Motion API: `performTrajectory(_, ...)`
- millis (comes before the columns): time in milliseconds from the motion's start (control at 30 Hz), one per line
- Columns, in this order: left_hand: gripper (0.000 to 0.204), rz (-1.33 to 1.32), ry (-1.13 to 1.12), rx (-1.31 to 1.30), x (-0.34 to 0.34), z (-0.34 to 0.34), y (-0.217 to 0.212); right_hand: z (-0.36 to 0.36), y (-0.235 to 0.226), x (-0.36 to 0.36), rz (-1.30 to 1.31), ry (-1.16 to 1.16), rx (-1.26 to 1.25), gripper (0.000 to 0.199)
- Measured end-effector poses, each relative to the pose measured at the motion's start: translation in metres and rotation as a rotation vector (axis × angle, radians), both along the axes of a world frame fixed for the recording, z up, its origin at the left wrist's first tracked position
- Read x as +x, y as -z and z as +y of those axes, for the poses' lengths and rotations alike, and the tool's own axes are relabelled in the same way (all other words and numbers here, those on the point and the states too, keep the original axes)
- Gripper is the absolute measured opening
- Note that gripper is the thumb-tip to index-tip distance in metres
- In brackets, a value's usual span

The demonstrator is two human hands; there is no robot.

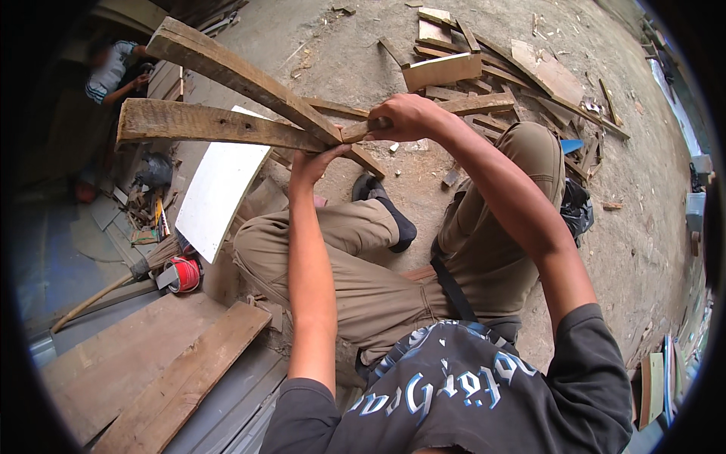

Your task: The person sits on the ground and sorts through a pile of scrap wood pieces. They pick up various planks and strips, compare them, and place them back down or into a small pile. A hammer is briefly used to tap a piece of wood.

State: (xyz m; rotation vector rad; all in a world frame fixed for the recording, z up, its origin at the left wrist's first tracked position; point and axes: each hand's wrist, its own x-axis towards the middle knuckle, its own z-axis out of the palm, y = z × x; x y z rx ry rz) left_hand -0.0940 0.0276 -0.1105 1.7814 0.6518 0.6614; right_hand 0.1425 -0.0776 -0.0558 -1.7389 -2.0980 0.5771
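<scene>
Trousers (355,265), brown, knees bent, below both forearms. Left hand (311,163): grip closed on lower plank (212,123) near its inner end. Upper plank (234,72) meets it there, both fanning out leftward. Right hand (408,117): grip closed on short wooden piece (358,132), tip at planks' meeting ends. White panel (219,193) beyond left knee. Scrap-wood pile (499,72) on floor (333,57), farther off. Another person (113,72), far upper left.

PLACE: rough woodworking workshop | dusty floor (635,227) | scrap-wood heap (442,71) | loose planks (181,378) | hand-held timbers (204,123)
</scene>
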Motion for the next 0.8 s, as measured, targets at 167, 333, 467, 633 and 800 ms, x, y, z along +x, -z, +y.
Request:
performTrajectory(167,0.039,-0.003,0.037,-0.079,0.003,-0.003,-0.003,-0.006,-0.003,0.002,-0.049,0.019,-0.014,0.035)
performTrajectory(333,0.038,-0.081,0.063,-0.083,0.013,-0.012,-0.003,-0.016,0.007,0.008,-0.069,0.034,0.03,0.034)
performTrajectory(467,0.036,-0.195,0.096,-0.076,0.018,-0.018,0.001,-0.024,0.009,0.012,-0.1,0.037,0.074,0.035)
performTrajectory(633,0.036,-0.145,0.081,0.024,0.023,-0.018,0.004,-0.029,0.007,0.016,-0.084,0.037,0.077,0.038)
performTrajectory(800,0.037,-0.155,0.101,0.023,0.024,-0.016,0.006,-0.03,0.01,0.02,-0.068,0.016,0.1,0.038)
